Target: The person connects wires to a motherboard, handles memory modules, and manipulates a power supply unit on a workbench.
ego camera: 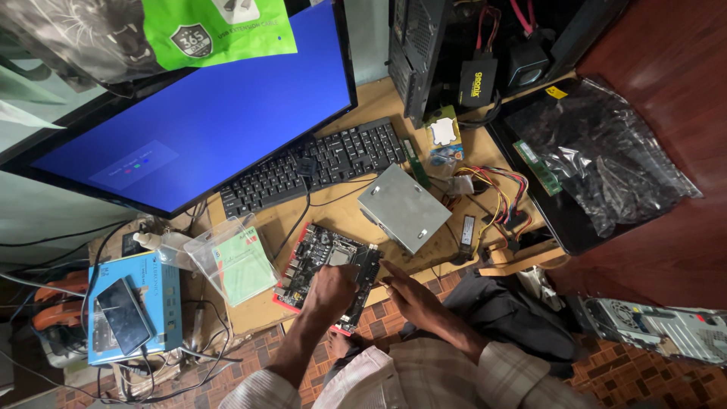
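Observation:
A black and red computer motherboard (pixel 322 257) lies at the near edge of the wooden desk (pixel 341 216). My left hand (pixel 331 290) rests on top of the board, fingers curled down onto it near the processor socket. At the board's right edge is my right hand (pixel 409 294), fingers stretched toward the board's corner, touching or almost touching it. Neither hand visibly holds a loose item. Just behind the board lies a grey metal power supply box (pixel 403 207) with a bundle of coloured cables (pixel 496 193).
A large monitor (pixel 204 113) with a blue screen stands at left, a black keyboard (pixel 314 167) below it. A clear plastic box (pixel 231 257), blue carton with a phone (pixel 125 310), open computer case (pixel 454 53), memory sticks (pixel 538 167) and plastic bag (pixel 598 151) surround the board.

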